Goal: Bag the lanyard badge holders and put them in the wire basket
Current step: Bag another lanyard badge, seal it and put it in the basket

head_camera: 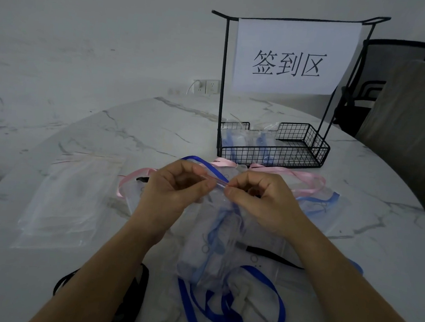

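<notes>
The lanyard badge holder point(221, 241), blue-strapped, hangs inside a clear zip bag point(198, 252) held just above the surface point(132, 128), its long axis running from the hands down toward the person. Leftmost, a stack of empty bags point(69, 199) lies flat, well apart. The left hand point(175, 191) pinches the bag's seal strip point(221, 183) between thumb and curled fingers. The right hand point(262, 198) pinches the same strip just beside it, so the fingertips nearly meet. The strip runs left to right between them. The wire basket point(304, 156) stands beyond and to the right, nearer the right hand, with bagged holders already in its left part.
</notes>
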The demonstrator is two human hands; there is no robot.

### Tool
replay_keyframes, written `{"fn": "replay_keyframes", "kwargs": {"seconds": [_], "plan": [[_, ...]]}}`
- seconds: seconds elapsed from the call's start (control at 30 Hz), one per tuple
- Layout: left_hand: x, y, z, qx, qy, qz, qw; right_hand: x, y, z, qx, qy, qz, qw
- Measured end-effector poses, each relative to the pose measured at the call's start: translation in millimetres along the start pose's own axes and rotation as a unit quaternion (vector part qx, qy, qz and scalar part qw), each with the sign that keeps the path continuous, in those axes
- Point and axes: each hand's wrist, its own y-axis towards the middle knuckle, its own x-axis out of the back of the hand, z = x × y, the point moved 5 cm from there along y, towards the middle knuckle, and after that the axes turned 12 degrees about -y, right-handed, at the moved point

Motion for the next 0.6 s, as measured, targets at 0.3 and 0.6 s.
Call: {"fn": "replay_keyframes", "kwargs": {"seconds": [0.3, 0.6], "plan": [[2.5, 1.0, 1.4, 0.004, -0.036, -0.009, 0.999, 2.2, 1.2, -4.3, -0.019, 0.008, -0.011, 1.000], [3.4, 1.1, 0.6, 0.004, -0.031, -0.002, 1.000, 3.6, 1.6, -6.4, -0.026, 0.019, -0.016, 0.999]]}}
